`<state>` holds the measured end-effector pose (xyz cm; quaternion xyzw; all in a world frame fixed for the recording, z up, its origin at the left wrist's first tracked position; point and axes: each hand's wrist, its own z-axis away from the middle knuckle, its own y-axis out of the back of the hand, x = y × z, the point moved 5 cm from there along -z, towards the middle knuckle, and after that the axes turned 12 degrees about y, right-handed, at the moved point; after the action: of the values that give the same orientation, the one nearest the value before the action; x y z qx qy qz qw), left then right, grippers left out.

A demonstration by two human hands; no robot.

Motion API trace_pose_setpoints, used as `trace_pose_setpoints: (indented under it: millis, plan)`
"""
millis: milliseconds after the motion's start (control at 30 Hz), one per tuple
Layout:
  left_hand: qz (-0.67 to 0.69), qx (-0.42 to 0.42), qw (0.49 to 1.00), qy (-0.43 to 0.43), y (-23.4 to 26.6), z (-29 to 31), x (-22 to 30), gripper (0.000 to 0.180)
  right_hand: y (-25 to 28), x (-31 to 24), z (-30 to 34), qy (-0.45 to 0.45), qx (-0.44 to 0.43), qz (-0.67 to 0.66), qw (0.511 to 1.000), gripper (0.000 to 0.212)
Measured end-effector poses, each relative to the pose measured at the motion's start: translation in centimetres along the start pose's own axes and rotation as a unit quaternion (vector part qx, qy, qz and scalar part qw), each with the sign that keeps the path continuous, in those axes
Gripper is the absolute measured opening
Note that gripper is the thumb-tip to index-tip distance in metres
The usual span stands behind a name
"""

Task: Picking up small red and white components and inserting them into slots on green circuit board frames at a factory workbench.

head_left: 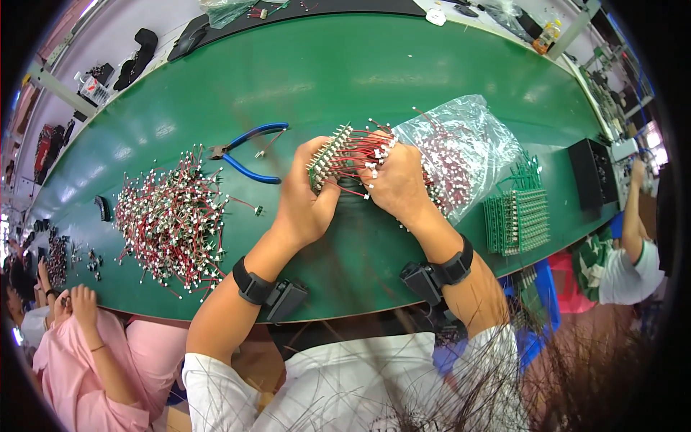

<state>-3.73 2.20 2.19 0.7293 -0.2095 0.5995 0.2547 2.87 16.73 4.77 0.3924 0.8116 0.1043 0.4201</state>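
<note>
Live from the head camera, nearest first: black straps (253, 283) on both forearms, each with a small box, and beyond them I've got both hands busy. My left hand (306, 194) grips a strip of small boards (330, 155), thumb on the near side, holding it tilted, presumably to steady it. My right hand (397, 183) is clenched round a bunch of red wires (366, 150) with white plugs, probably to keep them gathered; whether every wire joins the strip, I can't tell. All of this sits above the middle of the green table (345, 79).

Over to the left, a loose heap of wired parts (173, 223), within easy reach, I'd judge. On the right, the stack of green boards (518, 219) looks kept together for neatness, and a clear bag (468, 151) holds more wired pieces, perhaps to stop them scattering. Farther on, blue-handled pliers (227, 153) lie open near the heap, handy for either hand.
</note>
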Motion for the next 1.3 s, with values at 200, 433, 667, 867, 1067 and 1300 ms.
trace_pose_setpoints:
  millis: [200,433,667,867,1067,1300]
  plan:
    - [0.027,-0.007,1.0,0.005,-0.2,0.0,0.3,0.047,-0.2,-0.2,-0.2,0.062,0.002,0.007,0.998,0.011]
    - [0.123,0.095,0.988,-0.009,1.1,-0.7,-0.7,0.044,-0.6,0.4,0.0,-0.063,-0.024,0.012,0.998,0.016]
    - [0.147,0.145,0.978,0.013,2.4,-1.4,-1.3,0.044,-0.9,-0.2,0.1,-0.016,-0.042,-0.036,0.998,0.015]
    - [0.121,0.127,0.984,0.019,2.2,-1.3,-1.4,0.044,-1.0,-1.5,-0.2,0.032,-0.041,-0.053,0.997,0.008]
    - [0.092,0.101,0.991,-0.009,1.5,-0.8,-1.0,0.044,-1.0,-1.9,-0.2,0.071,-0.006,-0.049,0.996,0.004]
    - [0.09,0.043,0.995,-0.016,0.6,-0.1,-0.1,0.043,-0.7,-1.4,-0.2,0.009,0.018,-0.065,0.998,0.008]
